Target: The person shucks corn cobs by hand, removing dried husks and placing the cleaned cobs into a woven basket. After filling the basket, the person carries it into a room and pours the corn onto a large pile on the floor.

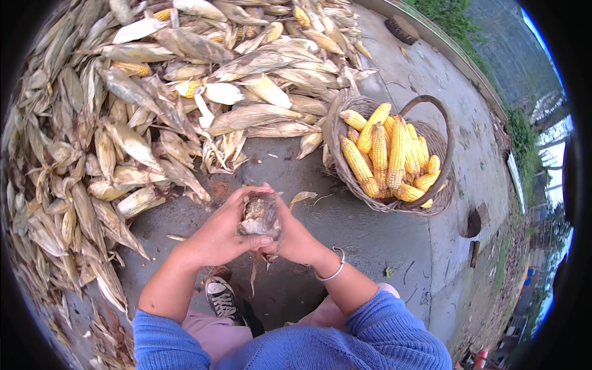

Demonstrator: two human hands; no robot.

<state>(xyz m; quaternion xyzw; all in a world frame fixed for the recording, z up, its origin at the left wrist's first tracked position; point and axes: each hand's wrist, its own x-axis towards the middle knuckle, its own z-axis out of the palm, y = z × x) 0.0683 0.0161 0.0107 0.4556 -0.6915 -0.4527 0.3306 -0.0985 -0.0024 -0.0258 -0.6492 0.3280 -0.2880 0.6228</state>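
Both hands grip one ear of corn in its dry husk (261, 215) above the concrete, just in front of my body. My left hand (224, 226) wraps it from the left and my right hand (293, 231) from the right, thumbs meeting low on the near side. One end of the ear faces up at me, brownish and grey; its far part is hidden by the fingers. A thin strip of husk (254, 275) dangles below. Ahead and to the right stands a wicker basket (354, 185) holding several husked yellow corn cobs (397, 152).
A large heap of unhusked corn ears (138, 97) spreads across the left and far side. The basket's arched handle (448, 134) rises over its right part. A dark sneaker (221, 296) rests beneath my left forearm. A log piece (401, 30) lies far back; a low kerb (458, 55) bounds the concrete.
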